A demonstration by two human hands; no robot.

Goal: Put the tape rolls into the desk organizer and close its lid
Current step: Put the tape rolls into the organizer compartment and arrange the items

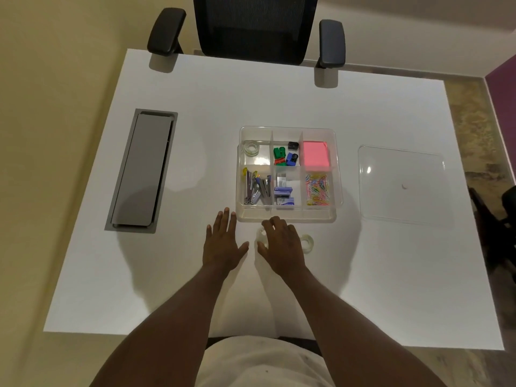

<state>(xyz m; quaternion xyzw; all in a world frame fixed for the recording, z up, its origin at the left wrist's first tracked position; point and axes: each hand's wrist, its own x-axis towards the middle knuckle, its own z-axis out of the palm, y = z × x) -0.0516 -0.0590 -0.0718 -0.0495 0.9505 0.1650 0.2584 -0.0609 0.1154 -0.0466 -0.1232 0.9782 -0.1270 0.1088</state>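
The clear desk organizer (pixel 287 216) stands mid-desk, its lid off. One clear tape roll (pixel 251 148) lies in its far-left compartment. The clear lid (pixel 402 185) rests flat on the desk to the organizer's right. My left hand (pixel 223 243) lies flat on the desk with fingers spread, just left of the organizer's near corner and holding nothing. My right hand (pixel 282 244) is curled over a second tape roll (pixel 262 234) on the desk in front of the organizer, thumb and fingers around it. A third tape roll (pixel 308 243) lies just right of that hand, partly hidden.
The other compartments hold staplers (pixel 257 188), staple boxes (pixel 283 192), coloured paper clips (pixel 317 188), sharpeners (pixel 286 156) and pink sticky notes (pixel 315 154). A grey cable hatch (pixel 142 171) is set into the white desk (pixel 195 93) at left. A black office chair (pixel 254 26) stands at the far edge.
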